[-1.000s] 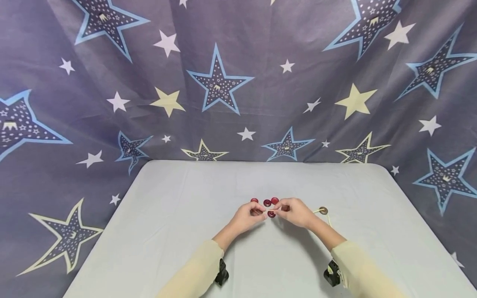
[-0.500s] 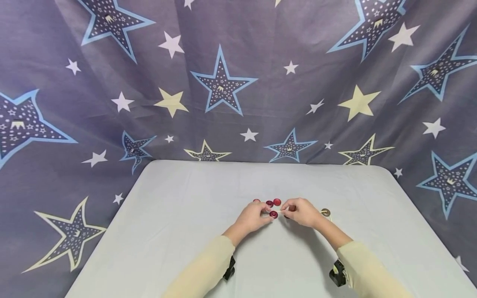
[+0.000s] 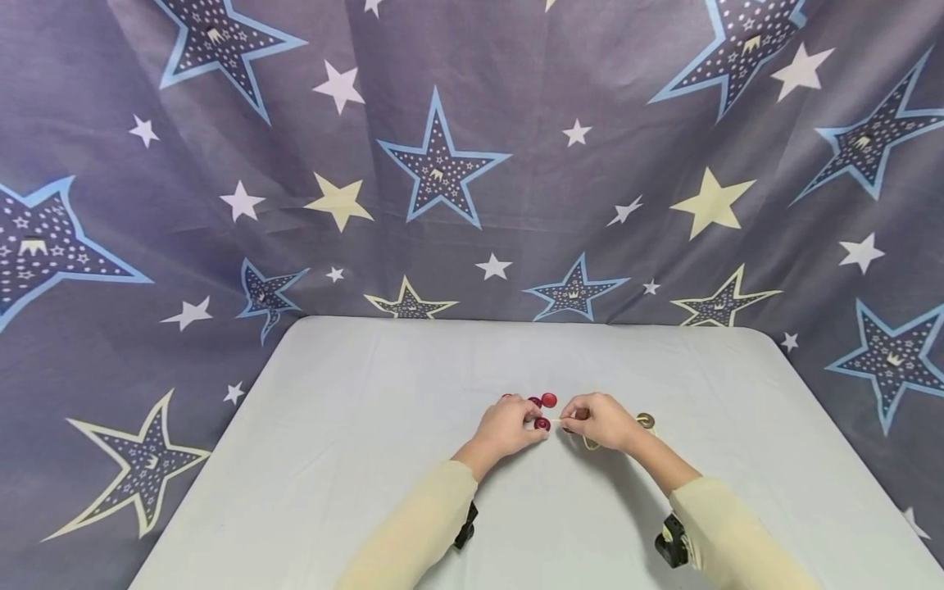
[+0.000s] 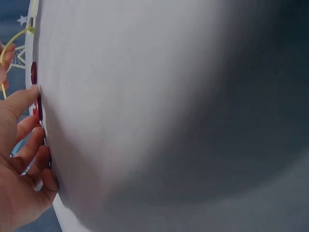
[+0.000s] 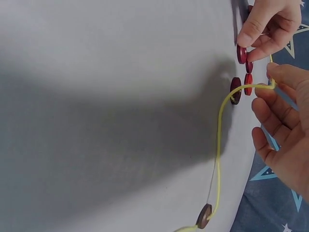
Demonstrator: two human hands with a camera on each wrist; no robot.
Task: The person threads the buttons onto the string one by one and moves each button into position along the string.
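Observation:
My left hand (image 3: 509,424) holds a dark red round button (image 3: 542,424) near the middle of the table, with thumb and fingertips at its edge. Just to the right, my right hand (image 3: 601,419) pinches a yellow cord (image 5: 218,130) between thumb and index finger. From these fingers the cord curves past a dark maroon button (image 5: 235,91) and on to a brown button (image 5: 205,216), where it is looped through. The brown button (image 3: 645,420) lies right of my right hand in the head view. The remaining fingers of my right hand are loosely bent.
A bright red button (image 3: 549,400) and a darker red one (image 3: 534,401) lie just beyond my hands. Another red button is mostly hidden behind my left hand. The white-covered table (image 3: 383,393) meets a star-patterned cloth (image 3: 472,246) behind and at both sides.
My hands were close together over the button; the right hand has drawn slightly away with the cord. My left hand has moved right onto the dark red button. A cord loop now shows below my right hand.

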